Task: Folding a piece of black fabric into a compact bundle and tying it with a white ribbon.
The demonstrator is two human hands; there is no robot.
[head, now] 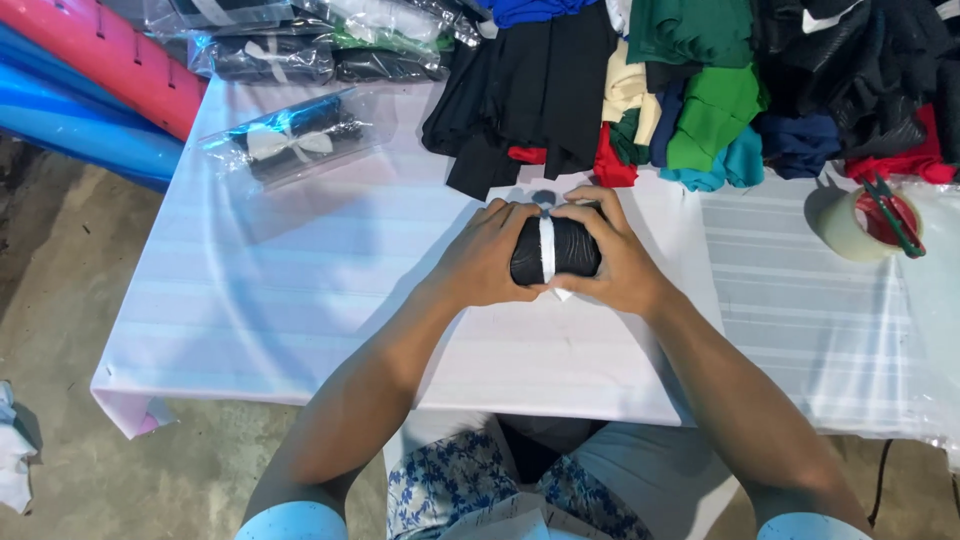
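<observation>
Both hands are wrapped around a rolled black cloth bundle, so the left hand cups its left end and the right hand cups the right end, fingers curled tight over the top with the thumbs underneath. It's a soft, stubby cylinder of dark knit-looking fabric, with a narrow white ribbon running around its middle, and the fingertips of both hands meet right at the top of that ribbon. The bundle sits pinched between the two palms, low over the surface, which is covered in a smooth white cloth with faint stripes. Up and left of the bundle there's a clear plastic sleeve, glossy and crinkly, with another dark roll tied in a white bow inside it. More of those shiny packed sleeves lie further back from that one. Straight behind the bundle is a messy heap of folded clothes in black, green, red, cream and teal. Off to the right of the bundle is a fat roll of tape with scissors resting on it.
</observation>
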